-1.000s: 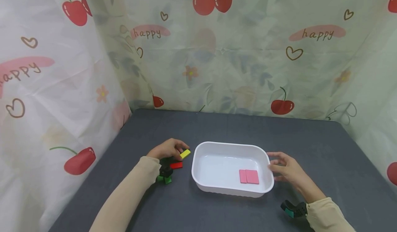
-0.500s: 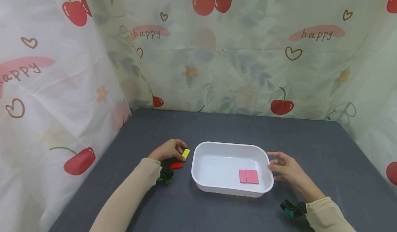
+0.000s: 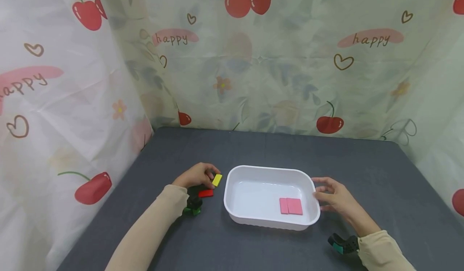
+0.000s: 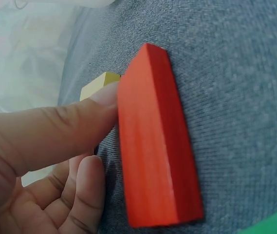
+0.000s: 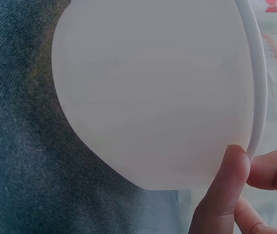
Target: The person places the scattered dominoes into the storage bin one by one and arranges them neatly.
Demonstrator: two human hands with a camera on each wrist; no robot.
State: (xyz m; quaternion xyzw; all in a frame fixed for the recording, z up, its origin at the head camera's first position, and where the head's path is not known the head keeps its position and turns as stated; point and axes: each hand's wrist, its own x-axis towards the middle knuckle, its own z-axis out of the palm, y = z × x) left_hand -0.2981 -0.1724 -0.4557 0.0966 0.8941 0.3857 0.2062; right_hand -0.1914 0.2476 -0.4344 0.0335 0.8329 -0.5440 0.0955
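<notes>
One yellow block (image 3: 217,180) has turned a bit, pinched by my left hand (image 3: 196,174), so I'd guess its grip is shifting; my right hand (image 3: 335,197) holds the box (image 3: 255,196).

White tray (image 3: 253,186); pink tiles (image 3: 294,206); yellow block (image 3: 217,180); red block (image 3: 206,193); dark grey tabletop (image 3: 268,249); pale curtain (image 3: 282,41), red cherry print, upper frame.

Pale cherry-print curtains (image 3: 286,71) around a dark grey table (image 3: 268,249)

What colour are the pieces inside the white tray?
The pieces are pink, seen best in the head view.
</notes>
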